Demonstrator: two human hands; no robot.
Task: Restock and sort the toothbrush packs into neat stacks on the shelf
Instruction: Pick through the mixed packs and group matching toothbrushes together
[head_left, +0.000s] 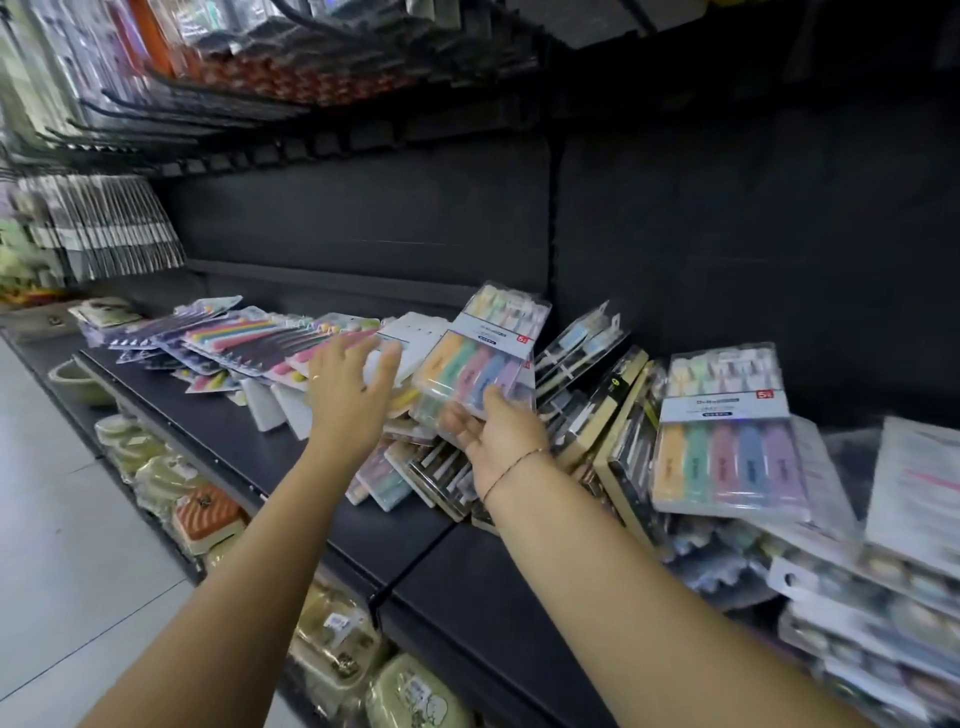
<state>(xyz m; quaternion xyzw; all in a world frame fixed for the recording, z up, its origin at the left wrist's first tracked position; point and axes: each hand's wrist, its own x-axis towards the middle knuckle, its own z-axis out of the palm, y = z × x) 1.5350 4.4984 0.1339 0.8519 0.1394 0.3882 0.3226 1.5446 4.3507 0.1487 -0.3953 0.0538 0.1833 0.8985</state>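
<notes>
While right hand (498, 441) grips a clear pastel five-toothbrush pack (483, 358) above the jumble, spread-open left hand (348, 384) hovers, probably to steady white-backed packs (415, 332).

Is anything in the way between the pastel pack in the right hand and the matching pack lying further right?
Yes: a row of black-and-gold packs leans between the held pastel pack and the matching pack. The right hand holds its pack raised, so lifting over them looks possible.
</notes>
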